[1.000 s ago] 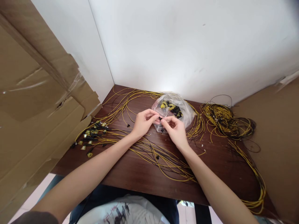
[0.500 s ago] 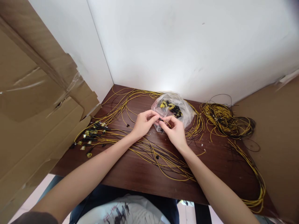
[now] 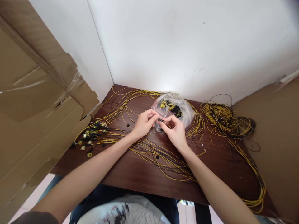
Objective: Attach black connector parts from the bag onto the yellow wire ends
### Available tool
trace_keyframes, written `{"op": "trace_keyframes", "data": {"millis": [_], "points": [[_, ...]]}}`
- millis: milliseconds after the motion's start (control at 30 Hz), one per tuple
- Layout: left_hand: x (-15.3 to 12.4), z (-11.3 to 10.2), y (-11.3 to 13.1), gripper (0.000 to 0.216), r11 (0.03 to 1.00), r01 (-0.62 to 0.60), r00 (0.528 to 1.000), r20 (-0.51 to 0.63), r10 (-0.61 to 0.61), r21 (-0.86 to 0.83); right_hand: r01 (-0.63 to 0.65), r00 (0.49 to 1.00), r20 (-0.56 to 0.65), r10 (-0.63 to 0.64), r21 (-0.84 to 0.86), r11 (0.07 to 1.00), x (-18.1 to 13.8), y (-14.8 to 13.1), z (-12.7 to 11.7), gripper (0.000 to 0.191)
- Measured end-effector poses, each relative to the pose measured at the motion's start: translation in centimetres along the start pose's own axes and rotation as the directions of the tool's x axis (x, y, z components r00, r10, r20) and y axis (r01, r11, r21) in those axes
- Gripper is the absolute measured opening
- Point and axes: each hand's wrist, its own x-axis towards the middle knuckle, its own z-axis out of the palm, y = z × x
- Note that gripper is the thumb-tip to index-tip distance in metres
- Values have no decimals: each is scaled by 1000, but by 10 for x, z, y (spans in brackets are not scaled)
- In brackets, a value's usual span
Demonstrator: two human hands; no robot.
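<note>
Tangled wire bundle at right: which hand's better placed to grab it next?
Right hand, probably: it's nearer the tangled wire bundle than the left hand, though both are occupied at a small black piece.

A small black plug [image 3: 161,119], partly hidden, sits slanted between the left hand [image 3: 145,123] and right hand [image 3: 175,130]; a thin yellow wire [image 3: 167,124] curves at the right fingers.

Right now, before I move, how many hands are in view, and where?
2. The left hand pinches a small black piece by the near side of the clear plastic bag; the right hand pinches at the piece's right end. No other hand shows.
</note>
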Motion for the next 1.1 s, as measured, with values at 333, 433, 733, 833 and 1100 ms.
{"op": "trace_keyframes", "data": {"millis": [333,433,733,833,1100], "points": [[0,1,1,19,998,15,1000,-20,-17,-63,-1,1000,-8,1,0,1000,0,2,-1,11],[0,1,3,20,996,29,999,-11,-30,-83,-11,1000,-21,11,-7,1000,0,3,-1,11],[0,0,3,21,1000,12,1000,13,-12,-5,-17,1000,-16,17,4,1000,0,5,-1,14],[0,-1,4,20,1000,6,1000,21,-7,11,-5,1000,-9,5,-5,1000,0,4,-1,13],[-1,1,4,19,1000,8,999,33,-7,-28,7,1000,-2,-7,-14,1000,0,4,-1,13]]}}
